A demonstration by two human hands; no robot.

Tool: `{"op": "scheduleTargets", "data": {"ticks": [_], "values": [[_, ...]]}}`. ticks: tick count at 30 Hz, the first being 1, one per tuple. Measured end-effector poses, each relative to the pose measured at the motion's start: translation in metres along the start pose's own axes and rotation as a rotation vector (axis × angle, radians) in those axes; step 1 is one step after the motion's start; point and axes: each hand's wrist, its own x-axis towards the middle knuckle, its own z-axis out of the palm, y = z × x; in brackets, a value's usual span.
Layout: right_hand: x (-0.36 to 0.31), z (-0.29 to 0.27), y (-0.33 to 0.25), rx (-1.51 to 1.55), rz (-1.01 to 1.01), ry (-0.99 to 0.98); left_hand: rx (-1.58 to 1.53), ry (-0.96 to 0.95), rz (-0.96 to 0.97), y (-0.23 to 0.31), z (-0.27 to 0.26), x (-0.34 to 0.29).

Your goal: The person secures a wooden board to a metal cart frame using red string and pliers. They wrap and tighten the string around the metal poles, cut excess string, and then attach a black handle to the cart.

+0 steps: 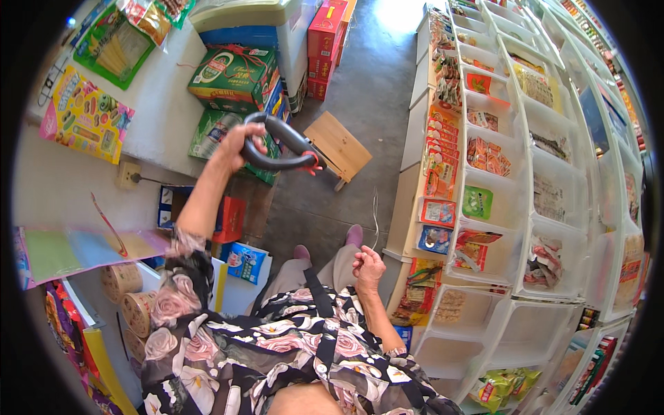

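Note:
My left hand [237, 146] reaches out over the floor, its fingers wrapped round a thick black loop [277, 164]. A bit of red cord hangs at the loop's right end; the loop's exact kind I cannot make out. Beyond it stands a low wooden stool [339, 144]. Closer to my body, my right hand [369, 268] has its fingers pinched on a thin white string [375, 214]. The string's free end rises away from the fingers over the grey floor.
On the right, racks of clear plastic bins [484, 173] hold snack packets. At left, green drink cartons [232, 79] are stacked beside a white counter [162, 76] bearing bagged food. Red boxes [326, 41] stand further back. A blue packet [243, 263] lies near my left foot.

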Motion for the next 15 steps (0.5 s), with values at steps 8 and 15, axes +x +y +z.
{"op": "scheduleTargets", "data": {"ticks": [8, 15], "values": [[0.027, -0.026, -0.017, 0.045, 0.062, 0.013, 0.328, 0.009, 0.182, 0.074, 0.047, 0.054], [0.065, -0.043, -0.034, -0.121, 0.166, -0.057, 0.8, 0.268, 0.201, 0.096, 0.034, 0.052]]}}
